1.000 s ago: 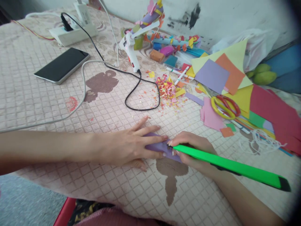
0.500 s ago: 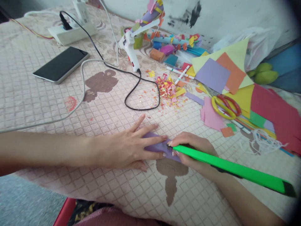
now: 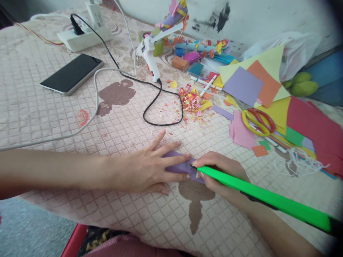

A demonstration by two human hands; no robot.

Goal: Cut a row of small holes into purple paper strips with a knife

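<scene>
My left hand (image 3: 144, 167) lies flat with its fingers spread, pressing a purple strip (image 3: 174, 160) of paper or foam against the tablecloth. Just to its right, my right hand (image 3: 222, 167) is closed around the front part of a long, flat, bright green tool (image 3: 268, 192) with black parts. The tool slants from the strip toward the lower right, over my forearm. Its narrow dark tip meets the strip close to my left fingertips. Small dark marks show on the strip there. My fingers partly hide the tip, so the tool's exact kind is unclear.
Beyond my hands are a black cable (image 3: 163, 124), paper scraps (image 3: 191, 101) and a white glue gun (image 3: 151, 62). Scissors (image 3: 257, 123), coloured sheets (image 3: 243, 85) and white string (image 3: 302, 160) lie to the right. A phone (image 3: 72, 73) and power strip (image 3: 88, 39) sit at left.
The view has shifted very slightly. The green tool's rear end has dipped a little toward the lower right; both hands stay in place on the purple strip.
</scene>
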